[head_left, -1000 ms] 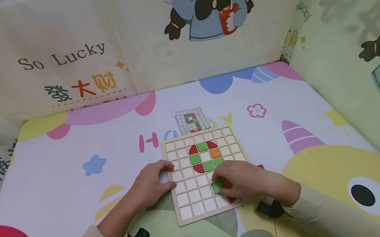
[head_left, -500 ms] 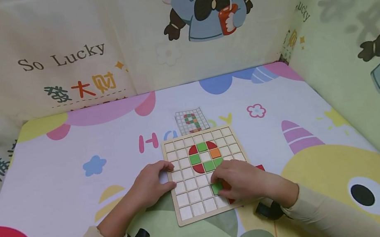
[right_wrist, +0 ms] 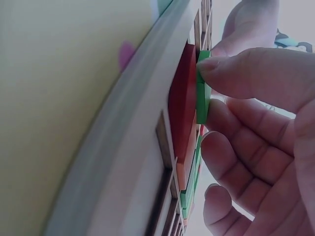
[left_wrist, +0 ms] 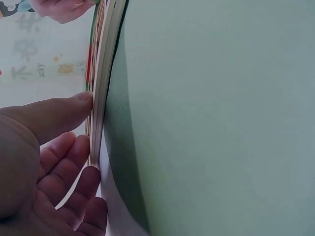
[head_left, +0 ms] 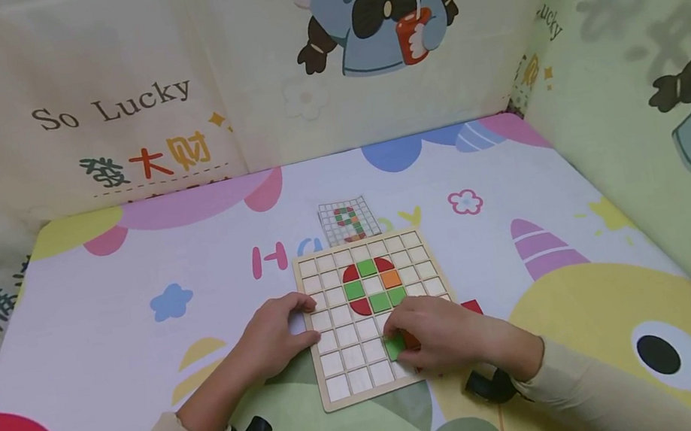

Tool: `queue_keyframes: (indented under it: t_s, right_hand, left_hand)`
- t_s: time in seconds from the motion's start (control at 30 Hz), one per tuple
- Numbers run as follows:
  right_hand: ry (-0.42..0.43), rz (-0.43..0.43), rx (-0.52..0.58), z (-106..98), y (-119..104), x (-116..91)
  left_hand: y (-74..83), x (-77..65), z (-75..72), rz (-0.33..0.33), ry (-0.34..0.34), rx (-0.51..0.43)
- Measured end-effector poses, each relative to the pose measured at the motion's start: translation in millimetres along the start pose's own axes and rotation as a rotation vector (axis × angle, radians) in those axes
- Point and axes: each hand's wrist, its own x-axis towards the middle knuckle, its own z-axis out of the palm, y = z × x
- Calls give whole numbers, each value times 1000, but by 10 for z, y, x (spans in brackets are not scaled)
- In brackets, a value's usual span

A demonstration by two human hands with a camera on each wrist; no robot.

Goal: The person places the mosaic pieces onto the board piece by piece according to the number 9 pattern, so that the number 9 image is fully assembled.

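A square wooden grid board [head_left: 355,380] lies on the table, its cells partly filled with green, orange and red tiles. At its left edge rests my left hand [head_left: 270,339], thumb and fingertips touching the rim. My right hand [head_left: 440,331] is over the board's lower right part, pinching a green square tile [head_left: 396,347] between thumb and fingers. The right wrist view shows this green tile [right_wrist: 202,96] beside a red tile [right_wrist: 183,101] and an orange tile [right_wrist: 181,169] on the board. The right hand hides several cells from the head view.
A small card [head_left: 348,219] printed with a coloured grid pattern lies just behind the board. A red piece [head_left: 472,307] shows beyond the right hand, at the board's right side. The table has a printed cloth [head_left: 211,230], with fabric walls behind and right.
My right hand has shifted slightly toward me with the green tile, and covers the red tile seen below it earlier. The left hand stays at the board's edge.
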Motion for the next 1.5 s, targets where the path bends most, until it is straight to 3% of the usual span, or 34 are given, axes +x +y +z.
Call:
queue_keyframes:
  t_s: [0.9,1.5]
  right_hand:
    - [-35,-100,-17,14,-14,-40]
    - [19,-137,-75,9,-33,-68]
  left_hand:
    - [-2,-3,-15,13,-3,15]
    - [-7,-1,-14,16,-9,7]
